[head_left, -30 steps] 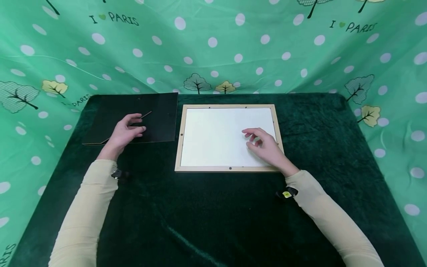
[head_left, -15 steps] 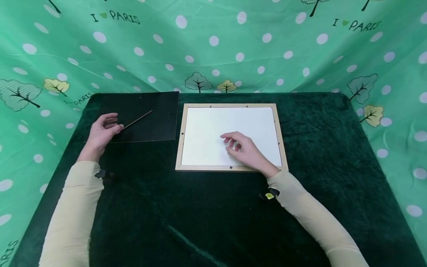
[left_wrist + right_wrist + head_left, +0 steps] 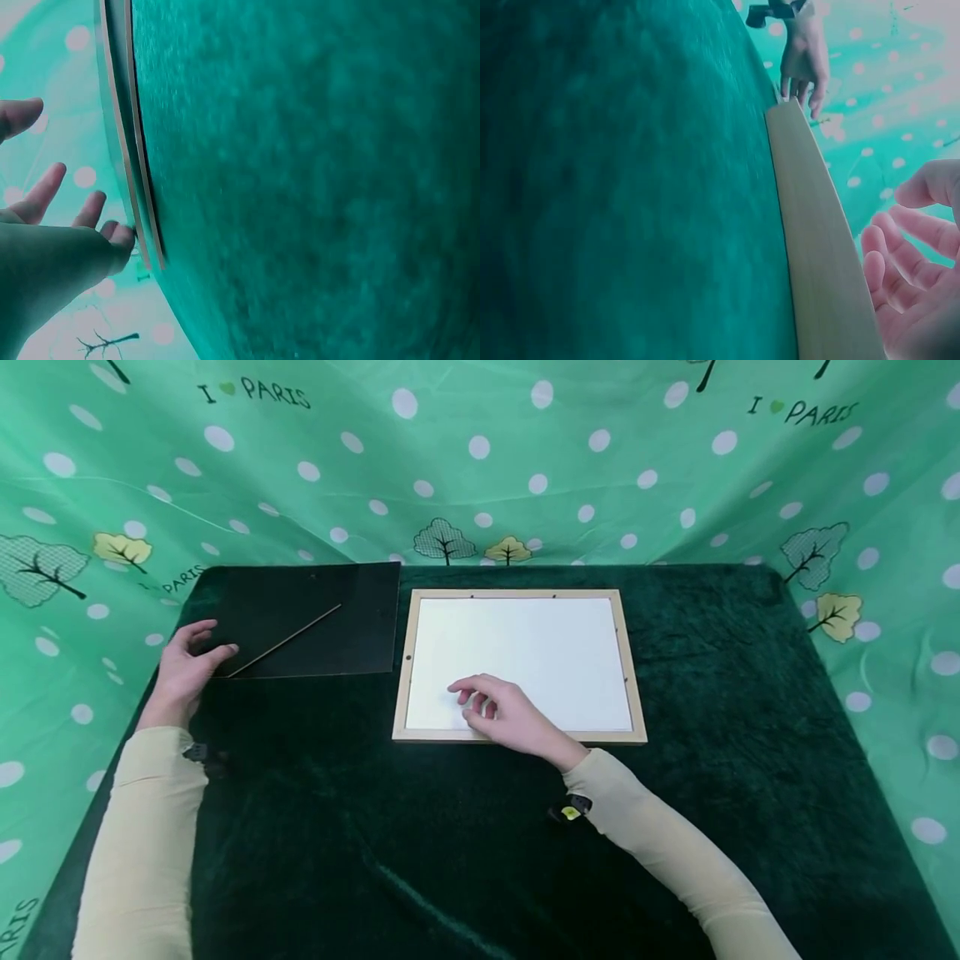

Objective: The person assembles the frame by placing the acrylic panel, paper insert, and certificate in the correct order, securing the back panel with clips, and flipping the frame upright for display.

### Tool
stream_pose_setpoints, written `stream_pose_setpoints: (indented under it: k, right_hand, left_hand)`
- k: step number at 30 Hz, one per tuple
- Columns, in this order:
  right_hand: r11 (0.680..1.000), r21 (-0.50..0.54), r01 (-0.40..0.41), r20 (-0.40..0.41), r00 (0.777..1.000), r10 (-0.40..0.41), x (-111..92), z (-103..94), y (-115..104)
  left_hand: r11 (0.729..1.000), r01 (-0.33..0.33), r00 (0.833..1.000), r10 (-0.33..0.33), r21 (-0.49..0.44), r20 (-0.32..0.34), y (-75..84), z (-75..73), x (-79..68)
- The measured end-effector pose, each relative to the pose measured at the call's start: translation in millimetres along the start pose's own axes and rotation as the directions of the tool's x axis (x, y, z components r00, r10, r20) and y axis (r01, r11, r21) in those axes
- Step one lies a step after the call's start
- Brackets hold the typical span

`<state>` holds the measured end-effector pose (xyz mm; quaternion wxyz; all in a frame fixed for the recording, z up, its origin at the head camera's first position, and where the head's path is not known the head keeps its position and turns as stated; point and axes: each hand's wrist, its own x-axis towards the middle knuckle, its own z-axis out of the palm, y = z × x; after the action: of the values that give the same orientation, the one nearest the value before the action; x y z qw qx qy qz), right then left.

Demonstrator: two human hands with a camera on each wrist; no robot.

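Note:
A thin black board (image 3: 352, 647) lies at the left back of the table, with a pale narrow line (image 3: 292, 637) running diagonally across it. My left hand (image 3: 182, 672) is at its left end, thumb and fingers spread apart and holding nothing. Whether a fingertip touches the board is unclear; in the left wrist view the hand (image 3: 60, 255) is beside two thin stacked edges (image 3: 142, 180). Over the lower left of a white panel (image 3: 540, 652) in a pale wooden frame (image 3: 634, 697), my right hand (image 3: 506, 714) hovers with loosely bent fingers and nothing in them.
Dark green velvety cloth (image 3: 465, 827) covers the table. Behind and at both sides hangs a green curtain (image 3: 517, 452) with white dots and tree prints. Small dark spots, perhaps fasteners, sit on the wooden frame. A small device is strapped at each wrist.
My left hand has moved leftward across the black board, uncovering the diagonal line. My right hand has slid left and slightly nearer over the white panel. Board and frame stay in place.

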<state>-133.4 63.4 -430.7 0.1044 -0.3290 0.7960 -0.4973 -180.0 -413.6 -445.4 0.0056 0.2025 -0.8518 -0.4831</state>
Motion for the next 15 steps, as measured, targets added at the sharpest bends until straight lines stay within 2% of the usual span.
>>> stream_pose_setpoints:
  k: [2, 5, 11, 15]
  right_hand:
    - [1.000, 0.005, 0.011, 0.016, 1.000, -0.011, 2, 4.2, -2]
    - [1.000, 0.011, 0.027, 0.040, 0.999, -0.027, 5, 11.2, -5]
    - [0.998, 0.043, 0.050, 0.072, 0.996, -0.053, 12, 24.8, -11]
    - [0.996, 0.057, 0.061, 0.088, 0.994, -0.066, 16, 31.0, -14]
  left_hand:
    - [0.999, 0.032, 0.999, -0.032, 0.005, -0.008, 9.4, -1.4, -8.3]
    - [0.999, 0.043, 0.999, -0.042, 0.023, -0.004, 16.1, -5.1, -16.3]
    - [0.995, 0.056, 0.992, -0.065, 0.078, 0.111, 17.5, -13.2, -22.4]
    - [0.993, 0.057, 0.986, -0.072, 0.101, 0.153, 16.6, -15.1, -22.4]
